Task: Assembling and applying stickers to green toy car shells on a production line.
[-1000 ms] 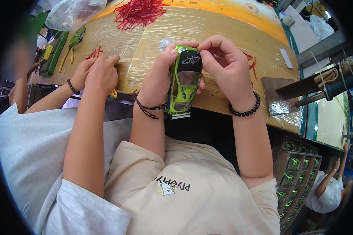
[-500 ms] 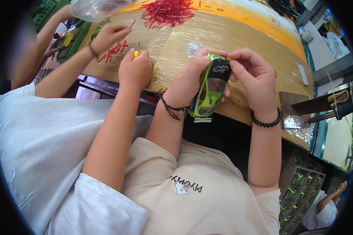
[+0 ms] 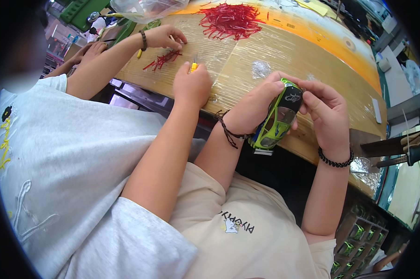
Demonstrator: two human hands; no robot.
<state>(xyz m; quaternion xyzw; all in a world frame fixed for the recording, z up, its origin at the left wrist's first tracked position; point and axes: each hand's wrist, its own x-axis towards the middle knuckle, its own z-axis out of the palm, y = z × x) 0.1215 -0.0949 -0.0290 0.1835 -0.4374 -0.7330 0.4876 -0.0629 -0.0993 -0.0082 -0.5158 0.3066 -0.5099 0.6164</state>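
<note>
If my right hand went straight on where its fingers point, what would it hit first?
Most likely the green toy car, held in your left hand; your right hand seems to touch its edge, though depth is unclear.

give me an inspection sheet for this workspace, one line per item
Surface: brown table, film-covered
Item in hand: green toy car with black-topped far end
Clutter: large red strip pile, smaller red strip pile, crumpled clear film
Hands: left hand grips the car; right hand at its far end, fingers bent
Cables: nothing clearly seen
Surroundings: co-worker at left holding a yellow-handled tool; similar green items at lower right
</note>
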